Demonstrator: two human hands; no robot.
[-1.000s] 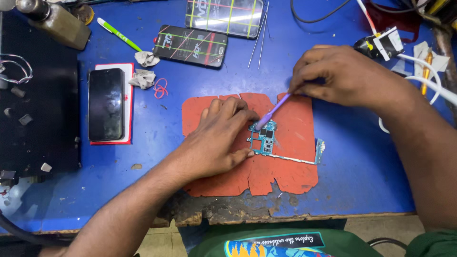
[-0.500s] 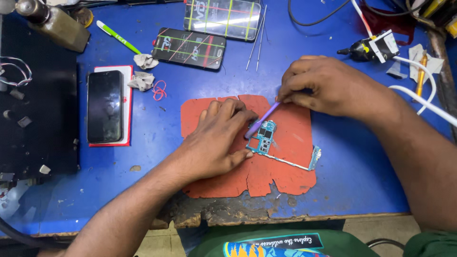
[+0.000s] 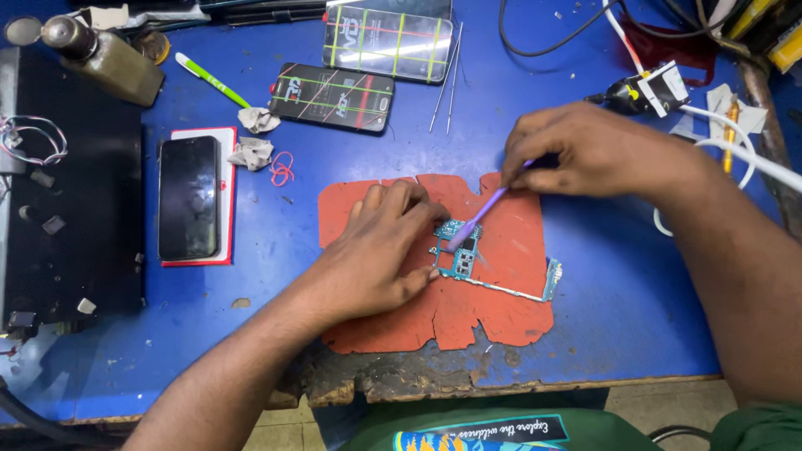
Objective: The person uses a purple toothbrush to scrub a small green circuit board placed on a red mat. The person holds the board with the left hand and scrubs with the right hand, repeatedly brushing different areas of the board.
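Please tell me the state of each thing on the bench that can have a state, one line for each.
circuit board: bare, flat on the red mat.
left hand: pressing the board's edge.
right hand: gripping the purple tool, tip on the board.
black phone: screen dark, face up.
two screen panels: face up, unmounted.
tweezers: lying unused.
green pen: lying unused.

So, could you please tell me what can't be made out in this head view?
- Left end of the circuit board: covered by the left hand.
- Tip of the purple tool on the board: too small to tell what it touches.
- Grip on the tool: hidden inside the right hand.
- Black box: cut off by the left edge.
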